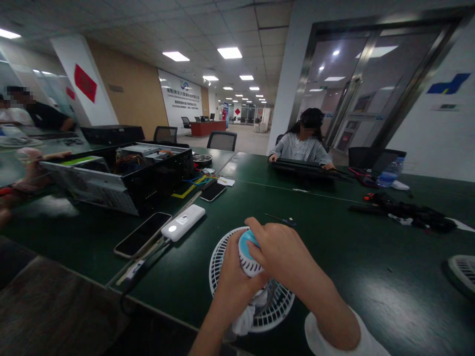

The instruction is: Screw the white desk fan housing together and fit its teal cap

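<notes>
A white fan lies on the green table with its round slatted grille (272, 321) facing down. Its white motor housing (250, 267) points up and carries a light blue round cap (246, 239). My left hand (234, 274) is wrapped around the side of the housing. Over the top, my right hand (280, 247) curls its fingers onto the blue cap, partly covering it. A bunched white cloth or plastic piece (244, 320) shows below my left wrist; I cannot make out which. Just beyond the grille lies a thin screwdriver (284, 220).
Left on the green table (334, 277) are an open computer case (129, 170), two phones (143, 235) and a white power bank (183, 222) with a cable. Across sits a person (304, 141) holding a dark flat panel (308, 170). Another grille (463, 269) lies far right, below a water bottle (390, 173).
</notes>
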### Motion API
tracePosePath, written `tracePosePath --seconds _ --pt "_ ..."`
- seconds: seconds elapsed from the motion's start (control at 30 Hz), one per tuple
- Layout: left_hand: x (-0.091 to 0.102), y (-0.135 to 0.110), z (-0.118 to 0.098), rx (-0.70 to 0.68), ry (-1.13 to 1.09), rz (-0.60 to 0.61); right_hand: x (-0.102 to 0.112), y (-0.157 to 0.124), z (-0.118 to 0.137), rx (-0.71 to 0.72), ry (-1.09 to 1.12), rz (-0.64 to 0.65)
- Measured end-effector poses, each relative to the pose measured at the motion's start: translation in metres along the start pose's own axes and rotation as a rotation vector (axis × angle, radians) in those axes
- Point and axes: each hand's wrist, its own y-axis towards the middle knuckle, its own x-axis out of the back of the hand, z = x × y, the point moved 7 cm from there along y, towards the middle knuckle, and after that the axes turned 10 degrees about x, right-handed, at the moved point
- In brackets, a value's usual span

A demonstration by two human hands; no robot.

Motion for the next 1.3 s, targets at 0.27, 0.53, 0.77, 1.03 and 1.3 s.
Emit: tracePosePath --seconds 0.27,0.53,0.77,1.03,1.3 --pt "0.0 0.0 0.002 -0.005 -0.017 0.006 -0.004 0.001 -0.006 -0.162 0.045 -0.02" --pt "-0.001 0.001 0.005 0.036 -0.037 0.042 0.012 -0.013 -0.012 0.319 0.347 -0.093" --pt "0.0 0.0 0.003 0.022 -0.012 0.013 0.005 -0.008 -0.009 0.297 0.284 -0.048" --pt "-0.001 0.001 0.004 0.016 -0.038 0.033 0.002 -0.006 -0.005 0.248 0.121 -0.057" --pt "0.0 0.0 -0.001 -0.021 -0.004 -0.001 -0.003 0.002 0.001 -0.085 -0.011 0.003"
